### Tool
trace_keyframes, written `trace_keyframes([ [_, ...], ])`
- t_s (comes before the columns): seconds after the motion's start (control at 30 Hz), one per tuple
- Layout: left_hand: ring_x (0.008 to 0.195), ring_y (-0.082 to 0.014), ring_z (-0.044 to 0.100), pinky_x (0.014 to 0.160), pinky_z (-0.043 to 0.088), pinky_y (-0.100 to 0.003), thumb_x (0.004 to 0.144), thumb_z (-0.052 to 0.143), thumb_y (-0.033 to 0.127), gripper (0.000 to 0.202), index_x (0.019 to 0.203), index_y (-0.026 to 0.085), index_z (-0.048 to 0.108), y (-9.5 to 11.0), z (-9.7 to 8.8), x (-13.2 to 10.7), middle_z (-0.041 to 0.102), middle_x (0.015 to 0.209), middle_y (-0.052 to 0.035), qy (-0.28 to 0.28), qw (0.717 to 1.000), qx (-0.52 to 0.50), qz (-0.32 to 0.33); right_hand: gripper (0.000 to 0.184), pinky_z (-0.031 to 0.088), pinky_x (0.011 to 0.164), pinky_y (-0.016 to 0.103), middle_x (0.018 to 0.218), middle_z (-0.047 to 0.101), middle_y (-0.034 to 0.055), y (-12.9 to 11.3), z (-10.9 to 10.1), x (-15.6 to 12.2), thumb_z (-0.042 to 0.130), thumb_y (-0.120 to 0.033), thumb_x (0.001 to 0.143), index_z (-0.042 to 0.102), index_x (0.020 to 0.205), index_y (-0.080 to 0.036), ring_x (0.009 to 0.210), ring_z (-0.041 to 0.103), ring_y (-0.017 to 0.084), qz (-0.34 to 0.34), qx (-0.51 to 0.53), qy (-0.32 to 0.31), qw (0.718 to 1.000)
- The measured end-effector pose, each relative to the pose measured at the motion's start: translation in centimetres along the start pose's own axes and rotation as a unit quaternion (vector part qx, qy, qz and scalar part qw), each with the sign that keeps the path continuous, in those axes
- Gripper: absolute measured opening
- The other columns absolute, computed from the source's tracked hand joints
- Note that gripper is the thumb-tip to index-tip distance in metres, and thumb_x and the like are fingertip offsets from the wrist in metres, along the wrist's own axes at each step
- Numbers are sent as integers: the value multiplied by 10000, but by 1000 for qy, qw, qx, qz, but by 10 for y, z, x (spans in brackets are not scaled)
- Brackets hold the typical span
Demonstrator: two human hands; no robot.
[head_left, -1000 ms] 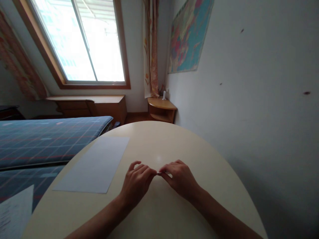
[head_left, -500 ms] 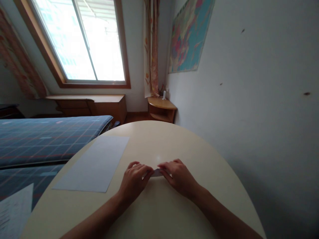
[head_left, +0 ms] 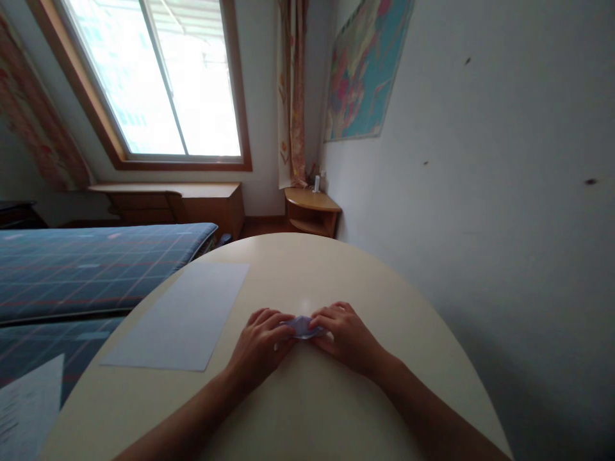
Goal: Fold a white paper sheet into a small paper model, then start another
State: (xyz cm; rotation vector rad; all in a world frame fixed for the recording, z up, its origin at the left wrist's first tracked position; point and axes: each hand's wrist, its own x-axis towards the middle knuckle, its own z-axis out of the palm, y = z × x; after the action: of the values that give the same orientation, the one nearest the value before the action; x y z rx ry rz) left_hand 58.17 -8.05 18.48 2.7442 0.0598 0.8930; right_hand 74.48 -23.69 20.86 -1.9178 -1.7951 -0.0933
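Head: left hand [head_left: 260, 339] and right hand [head_left: 346, 336] angle inward, pinching folded paper [head_left: 300, 327].

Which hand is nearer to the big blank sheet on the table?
Left. The left hand is just to the right of the sheet, not touching it; the right hand is farther off, beyond the small folded paper both hold.
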Motion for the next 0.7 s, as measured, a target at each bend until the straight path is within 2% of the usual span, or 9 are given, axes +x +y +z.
trace_keyframes([
  [0.13, 990, -211, 619, 932, 447, -397, 856, 679, 197, 86, 864, 268, 728, 1, -1, 0, 712, 1102, -24, -16, 999, 24, 19, 78, 335, 933, 347, 1049, 718, -10, 1, 0, 0, 724, -193, 820, 702, 845, -264, 925, 650, 165, -12, -19, -11, 1000],
  [0.27, 997, -212, 631, 978, 430, -420, 884, 638, 186, 102, 910, 252, 712, 3, -2, 0, 707, 1108, -35, -30, 999, 37, 23, 92, 348, 904, 343, 1085, 716, -7, 1, 2, 0, 711, -198, 832, 722, 871, -280, 941, 648, 177, -9, -41, -30, 999],
  [0.47, 869, -210, 674, 807, 497, -352, 901, 613, 171, 99, 933, 218, 694, 6, -1, 0, 724, 967, -29, -87, 993, 71, -25, 83, 367, 855, 345, 1057, 725, 21, 1, 5, 0, 688, -254, 873, 726, 947, -248, 935, 642, 202, 8, -93, -63, 994],
  [0.7, 900, -226, 658, 826, 502, -374, 882, 635, 142, 111, 915, 225, 701, 6, -5, 1, 701, 1014, -31, -139, 984, 108, -24, 109, 386, 866, 357, 1096, 718, 35, -1, 4, 2, 666, -289, 899, 736, 966, -240, 961, 640, 213, 10, -122, -96, 988],
])
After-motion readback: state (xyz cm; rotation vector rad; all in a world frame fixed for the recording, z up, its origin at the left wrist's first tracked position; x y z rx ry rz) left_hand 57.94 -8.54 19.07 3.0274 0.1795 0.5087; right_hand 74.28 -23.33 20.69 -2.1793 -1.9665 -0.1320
